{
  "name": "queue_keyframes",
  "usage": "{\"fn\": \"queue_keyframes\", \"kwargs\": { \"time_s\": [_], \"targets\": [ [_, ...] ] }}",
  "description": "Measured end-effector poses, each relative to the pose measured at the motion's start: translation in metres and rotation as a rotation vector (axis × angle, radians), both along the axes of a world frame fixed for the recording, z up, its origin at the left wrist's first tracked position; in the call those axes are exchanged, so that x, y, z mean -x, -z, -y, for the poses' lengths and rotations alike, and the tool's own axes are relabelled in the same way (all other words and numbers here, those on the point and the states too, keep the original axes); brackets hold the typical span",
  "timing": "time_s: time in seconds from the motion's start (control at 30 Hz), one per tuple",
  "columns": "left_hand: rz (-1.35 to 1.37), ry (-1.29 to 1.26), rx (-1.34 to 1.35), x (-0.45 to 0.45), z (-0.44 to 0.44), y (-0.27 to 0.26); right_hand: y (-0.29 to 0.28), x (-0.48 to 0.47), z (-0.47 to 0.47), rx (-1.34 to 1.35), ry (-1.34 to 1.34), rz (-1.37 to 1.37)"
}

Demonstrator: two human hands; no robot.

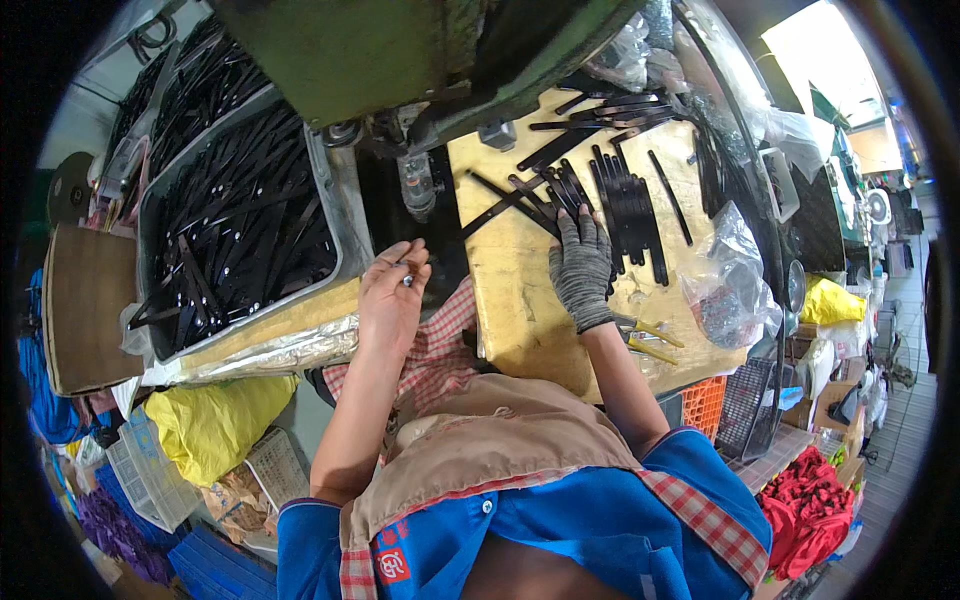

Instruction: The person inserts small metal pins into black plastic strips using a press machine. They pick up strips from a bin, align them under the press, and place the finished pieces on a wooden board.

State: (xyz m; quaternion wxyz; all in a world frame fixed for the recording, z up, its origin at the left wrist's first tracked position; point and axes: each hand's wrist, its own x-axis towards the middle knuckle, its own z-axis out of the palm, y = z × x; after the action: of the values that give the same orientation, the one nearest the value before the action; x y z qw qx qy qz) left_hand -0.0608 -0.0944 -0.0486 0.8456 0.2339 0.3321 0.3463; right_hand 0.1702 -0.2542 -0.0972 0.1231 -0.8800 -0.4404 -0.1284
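Observation:
My left hand (391,292) is bare and raised, palm up, in front of the green machine (360,60), with a small shiny metal piece between its curled fingers. My right hand (581,262), in a grey fingerless knit glove, lies on the yellow worktop (525,322) with its fingertips on dark flat strips (568,187). Beside it a row of similar strips (628,206) lies side by side. Others cross one another toward the machine. Yellow-handled pliers (649,339) rest by my right wrist. The machine's rounded metal tool head (416,184) stands beyond my left hand.
A grey tub (341,225) full of dark strips stands at the left, with a cardboard piece (90,311) beside it. A clear plastic bag (731,292) lies on the worktop's right side. Yellow bags, an orange crate (703,405) and red cloth (806,517) are lower down.

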Motion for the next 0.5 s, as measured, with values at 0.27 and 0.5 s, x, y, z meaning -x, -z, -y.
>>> {"fn": "queue_keyframes", "kwargs": {
  "time_s": [0.27, 0.5],
  "targets": [
    [-0.041, 0.223, -0.021, -0.005, -0.003, 0.004, -0.015, -0.016, -0.013, -0.281, -0.265, -0.148],
    [-0.111, 0.3, -0.045, -0.009, -0.004, 0.008, -0.054, -0.013, 0.009, -0.524, -0.228, -0.507]
  ]
}}
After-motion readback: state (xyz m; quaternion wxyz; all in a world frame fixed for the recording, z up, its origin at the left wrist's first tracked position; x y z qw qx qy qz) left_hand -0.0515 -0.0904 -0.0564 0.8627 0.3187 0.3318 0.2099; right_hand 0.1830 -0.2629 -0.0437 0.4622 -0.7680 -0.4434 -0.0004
